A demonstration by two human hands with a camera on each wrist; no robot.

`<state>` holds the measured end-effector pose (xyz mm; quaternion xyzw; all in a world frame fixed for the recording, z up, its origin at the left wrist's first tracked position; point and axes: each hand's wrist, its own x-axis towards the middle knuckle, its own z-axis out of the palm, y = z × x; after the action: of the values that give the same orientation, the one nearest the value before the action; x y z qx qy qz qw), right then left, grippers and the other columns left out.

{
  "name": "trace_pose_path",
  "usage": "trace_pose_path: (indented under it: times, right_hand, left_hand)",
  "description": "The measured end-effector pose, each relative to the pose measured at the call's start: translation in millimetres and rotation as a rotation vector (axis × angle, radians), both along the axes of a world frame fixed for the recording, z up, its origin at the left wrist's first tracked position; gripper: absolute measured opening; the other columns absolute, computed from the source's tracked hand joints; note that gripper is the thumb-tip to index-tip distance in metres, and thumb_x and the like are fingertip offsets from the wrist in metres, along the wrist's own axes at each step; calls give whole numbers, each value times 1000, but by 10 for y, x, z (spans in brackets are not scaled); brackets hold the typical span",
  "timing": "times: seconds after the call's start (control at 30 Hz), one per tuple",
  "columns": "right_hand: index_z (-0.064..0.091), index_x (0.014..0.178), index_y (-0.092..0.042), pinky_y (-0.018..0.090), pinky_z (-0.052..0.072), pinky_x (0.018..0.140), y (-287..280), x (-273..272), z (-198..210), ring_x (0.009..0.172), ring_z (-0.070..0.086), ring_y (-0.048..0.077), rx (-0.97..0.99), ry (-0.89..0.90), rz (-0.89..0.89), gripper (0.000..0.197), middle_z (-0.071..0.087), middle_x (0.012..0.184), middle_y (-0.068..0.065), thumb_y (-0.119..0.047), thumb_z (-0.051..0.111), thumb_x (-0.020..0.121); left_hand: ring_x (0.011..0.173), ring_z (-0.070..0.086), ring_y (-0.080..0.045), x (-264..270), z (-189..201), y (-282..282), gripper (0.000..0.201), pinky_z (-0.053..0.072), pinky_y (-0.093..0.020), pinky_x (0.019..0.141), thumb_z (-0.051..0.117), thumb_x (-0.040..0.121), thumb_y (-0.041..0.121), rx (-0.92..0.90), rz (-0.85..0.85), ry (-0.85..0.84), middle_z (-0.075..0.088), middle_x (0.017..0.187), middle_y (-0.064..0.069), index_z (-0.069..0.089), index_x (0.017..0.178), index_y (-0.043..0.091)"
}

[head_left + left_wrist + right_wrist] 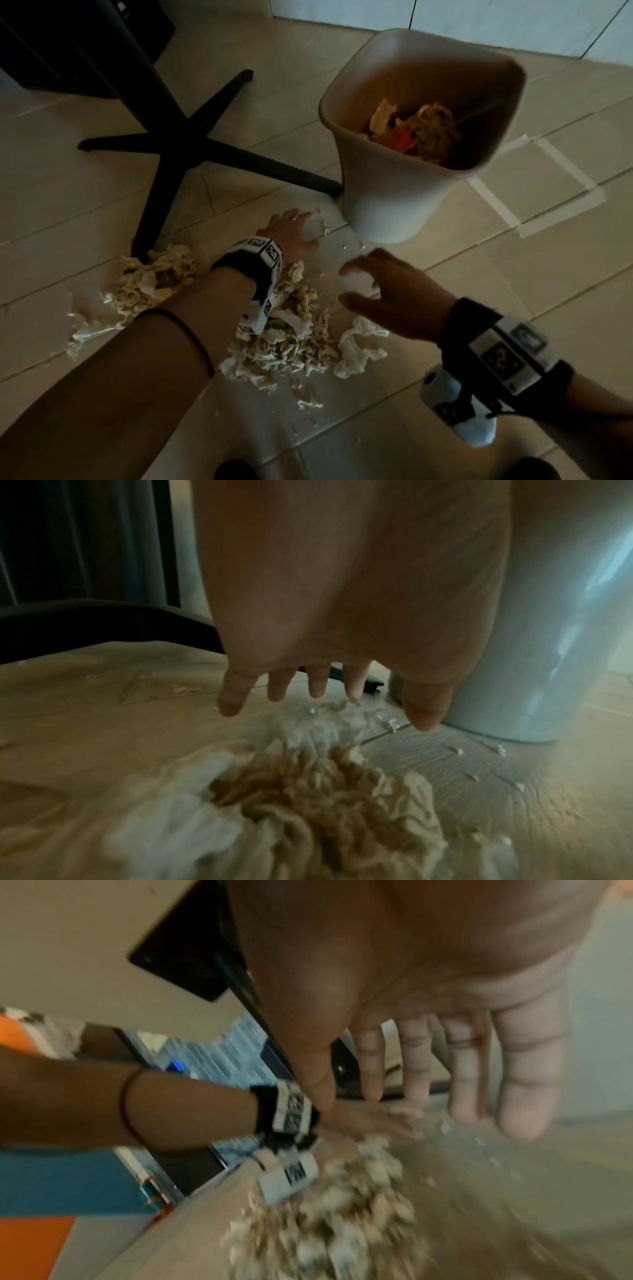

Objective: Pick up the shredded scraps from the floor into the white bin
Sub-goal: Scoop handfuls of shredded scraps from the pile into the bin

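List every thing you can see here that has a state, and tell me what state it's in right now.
white bin: upright on the floor, partly filled with scraps.
shredded scraps: heaped loose on the floor, not held.
second scrap pile: on the floor at the chair base.
left hand: open, fingers spread over the scraps.
right hand: open, holding nothing.
chair base: standing beside the bin.
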<state>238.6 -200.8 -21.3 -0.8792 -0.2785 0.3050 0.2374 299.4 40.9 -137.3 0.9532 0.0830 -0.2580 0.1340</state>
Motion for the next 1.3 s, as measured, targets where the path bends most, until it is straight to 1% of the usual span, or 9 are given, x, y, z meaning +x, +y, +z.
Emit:
trace_pose_path:
  times: [0.1, 0.23, 0.33, 0.5, 0.67, 0.8, 0.93, 1.1, 1.3]
  right_hand:
    - [29, 140, -44, 42, 46, 99, -97, -208, -445, 123, 43, 20, -151, 67, 24, 72, 32, 145, -6, -68, 58, 79]
    - [15, 144, -42, 44, 49, 87, -133, -492, -886, 125, 34, 30, -301, 45, 129, 94, 17, 150, -1, -66, 67, 70]
    - [16, 144, -35, 41, 50, 81, -105, -613, -1058, 124, 30, 33, -329, -38, 156, 90, 16, 150, 5, -56, 69, 74]
    - [29, 143, -28, 36, 46, 78, -39, -577, -1180, 117, 42, 31, -248, -59, 70, 66, 28, 142, 7, -36, 61, 86]
    - [51, 129, -28, 31, 45, 84, 41, -445, -1212, 106, 57, 29, -34, 154, -181, 52, 50, 126, 2, -26, 69, 79]
    - [61, 114, -26, 24, 43, 76, 73, -355, -1182, 97, 61, 21, 69, 348, -436, 51, 62, 103, -1, -27, 83, 67]
    - [60, 102, -30, 39, 55, 85, 117, -361, -1204, 95, 64, 24, 176, 574, -614, 55, 64, 104, 3, -25, 89, 56]
    - [57, 104, -7, 35, 53, 67, 140, -371, -1148, 75, 61, 25, 511, 894, -969, 32, 61, 93, 16, 12, 62, 79]
    - [52, 108, -10, 37, 51, 74, 92, -321, -1076, 82, 58, 27, 570, 986, -1129, 20, 56, 97, 15, 2, 47, 93]
  left_hand:
    - [143, 21, -36, -51, -2, -52, 76, 30, -56, 111, 50, 86, 65, 56, 17, 92, 9, 162, 4, 20, 150, 38]
    - [135, 29, -36, -273, 123, -124, 72, 35, -55, 106, 52, 81, 71, 33, 26, 106, 21, 152, 0, 32, 143, 41]
    - [132, 31, -35, -483, 192, -154, 77, 37, -55, 104, 51, 76, 79, 20, -7, 131, 24, 148, 0, 33, 141, 43]
    - [136, 25, -35, -780, 220, -238, 83, 37, -54, 106, 54, 70, 83, -35, -88, 198, 22, 151, 0, 29, 142, 48]
    - [139, 22, -32, -1080, 201, -432, 99, 36, -54, 105, 62, 66, 81, -15, -247, 172, 13, 156, 6, 15, 147, 47]
    - [135, 24, -32, -1295, 91, -643, 105, 39, -51, 100, 67, 63, 74, 44, -281, 40, 17, 154, 2, 13, 148, 44]
    - [126, 31, -30, -1365, -12, -756, 90, 47, -45, 90, 68, 69, 60, 60, -297, -61, 26, 145, -1, 23, 144, 37]
    - [121, 39, -30, -1380, -7, -816, 66, 49, -42, 90, 63, 84, 40, -11, -295, -100, 37, 136, -6, 35, 141, 22]
    - [111, 54, -34, -1303, 18, -804, 50, 49, -45, 88, 63, 87, 24, -173, -165, -100, 47, 131, -9, 45, 133, 14]
